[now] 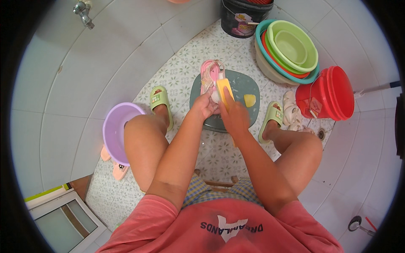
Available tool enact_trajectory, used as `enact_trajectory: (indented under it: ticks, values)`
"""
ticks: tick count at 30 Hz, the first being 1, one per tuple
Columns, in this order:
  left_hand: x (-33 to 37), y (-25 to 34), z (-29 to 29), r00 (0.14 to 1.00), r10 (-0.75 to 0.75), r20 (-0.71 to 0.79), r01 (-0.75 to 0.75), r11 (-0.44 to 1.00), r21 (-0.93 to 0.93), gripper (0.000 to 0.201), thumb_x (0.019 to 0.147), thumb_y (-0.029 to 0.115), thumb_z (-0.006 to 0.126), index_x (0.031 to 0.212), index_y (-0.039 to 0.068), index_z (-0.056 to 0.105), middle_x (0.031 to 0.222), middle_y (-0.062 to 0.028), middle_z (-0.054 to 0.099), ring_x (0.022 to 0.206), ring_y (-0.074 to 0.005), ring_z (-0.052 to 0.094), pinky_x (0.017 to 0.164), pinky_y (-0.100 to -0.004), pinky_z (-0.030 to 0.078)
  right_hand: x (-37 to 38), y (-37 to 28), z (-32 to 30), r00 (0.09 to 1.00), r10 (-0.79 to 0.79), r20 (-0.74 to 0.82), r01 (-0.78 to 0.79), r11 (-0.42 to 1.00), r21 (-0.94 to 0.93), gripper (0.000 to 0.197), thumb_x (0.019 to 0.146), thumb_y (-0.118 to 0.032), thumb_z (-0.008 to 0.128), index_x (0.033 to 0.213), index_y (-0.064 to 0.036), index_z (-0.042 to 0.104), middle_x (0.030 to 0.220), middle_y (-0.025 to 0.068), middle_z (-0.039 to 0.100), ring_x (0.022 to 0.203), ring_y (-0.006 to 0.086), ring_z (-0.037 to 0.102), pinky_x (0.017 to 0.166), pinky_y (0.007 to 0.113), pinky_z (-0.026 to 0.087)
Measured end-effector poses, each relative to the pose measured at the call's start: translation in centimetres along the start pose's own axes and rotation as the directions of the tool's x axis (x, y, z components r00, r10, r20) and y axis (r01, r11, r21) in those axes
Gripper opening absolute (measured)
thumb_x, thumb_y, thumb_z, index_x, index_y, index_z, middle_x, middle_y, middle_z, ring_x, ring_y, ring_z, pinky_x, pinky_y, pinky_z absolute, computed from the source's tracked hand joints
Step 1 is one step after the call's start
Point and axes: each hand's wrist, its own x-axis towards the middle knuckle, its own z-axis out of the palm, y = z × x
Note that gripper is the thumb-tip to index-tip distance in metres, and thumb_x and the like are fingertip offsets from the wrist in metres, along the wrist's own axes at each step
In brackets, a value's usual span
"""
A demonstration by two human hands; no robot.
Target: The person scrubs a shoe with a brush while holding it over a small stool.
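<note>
My left hand [205, 104] is closed around the lower end of a pink sandal [206, 75] with thin pale straps. In my right hand [236, 114] is a yellow scrubbing brush [224, 87], its head alongside the sandal; something white, perhaps bristles or foam, shows between the two hands. Both hands are over a grey-green low stool [236, 80], which has pale wet-looking marks on it. A yellow piece of soap [249, 100] lies on the stool, right of my right hand. Part of the sandal is hidden by my left fingers.
A purple basin [108, 134] stands by my left leg. Stacked basins [314, 50], a red bucket [344, 92] and white shoes [290, 110] are at the right. A black bucket [236, 25] stands at the far wall. A tap [84, 16] juts out at upper left.
</note>
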Motion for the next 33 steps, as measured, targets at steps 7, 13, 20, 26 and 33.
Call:
enact_trajectory:
  ticks: [7, 13, 20, 26, 33]
  values:
    - [-0.5, 0.1, 0.1, 0.996, -0.072, 0.048, 0.073, 0.997, -0.035, 0.039, 0.097, 0.031, 0.035, 0.122, 0.002, 0.042, 0.114, -0.0189, 0.055, 0.099, -0.0335, 0.059, 0.083, -0.0456, 0.050, -4.3, -0.1, 1.4, 0.996, 0.006, 0.084, 0.003, 0.995, -0.105, 0.051, 0.087, -0.035, 0.052, 0.135, -0.0271, 0.039, 0.070, 0.0158, 0.053, 0.060, 0.0334, 0.058, 0.054, 0.045, 0.046]
    - [0.6, 0.0, -1.0, 0.996, 0.002, -0.092, -0.001, 1.000, 0.005, 0.038, 0.097, 0.032, 0.037, 0.118, 0.002, 0.046, 0.112, -0.0171, 0.056, 0.097, -0.0303, 0.060, 0.082, -0.0442, 0.050, -3.3, 0.0, -0.5, 1.000, -0.026, 0.001, 0.026, 0.999, 0.040, 0.050, 0.086, -0.037, 0.053, 0.134, -0.0260, 0.041, 0.070, 0.0162, 0.053, 0.061, 0.0338, 0.058, 0.054, 0.044, 0.046]
    - [-0.9, 0.4, 0.6, 0.999, -0.041, -0.032, 0.041, 0.999, -0.008, 0.037, 0.096, 0.029, 0.039, 0.124, 0.004, 0.042, 0.115, -0.0130, 0.055, 0.106, -0.0248, 0.056, 0.088, -0.0374, 0.049, 0.1, -0.6, 0.8, 0.998, -0.060, -0.023, 0.059, 0.998, -0.021, 0.052, 0.085, -0.030, 0.055, 0.135, -0.0232, 0.040, 0.070, 0.0169, 0.055, 0.062, 0.0342, 0.057, 0.055, 0.043, 0.045]
    - [0.3, -0.1, -0.6, 1.000, 0.012, 0.019, -0.012, 1.000, 0.003, 0.035, 0.096, 0.027, 0.042, 0.121, 0.003, 0.044, 0.113, -0.0140, 0.056, 0.104, -0.0260, 0.057, 0.086, -0.0386, 0.050, -5.9, 2.6, 0.1, 0.998, 0.039, 0.056, -0.040, 0.999, 0.024, 0.053, 0.084, -0.032, 0.056, 0.135, -0.0261, 0.040, 0.071, 0.0168, 0.055, 0.061, 0.0347, 0.057, 0.055, 0.044, 0.046]
    - [0.4, -0.2, -0.5, 0.999, 0.006, -0.039, -0.004, 0.998, 0.058, 0.035, 0.094, 0.029, 0.045, 0.118, 0.004, 0.047, 0.110, -0.0129, 0.058, 0.097, -0.0266, 0.059, 0.083, -0.0397, 0.051, 0.1, -0.3, -0.1, 0.994, -0.031, -0.108, 0.043, 0.992, 0.116, 0.051, 0.086, -0.033, 0.054, 0.134, -0.0260, 0.041, 0.069, 0.0160, 0.053, 0.063, 0.0338, 0.057, 0.056, 0.043, 0.046]
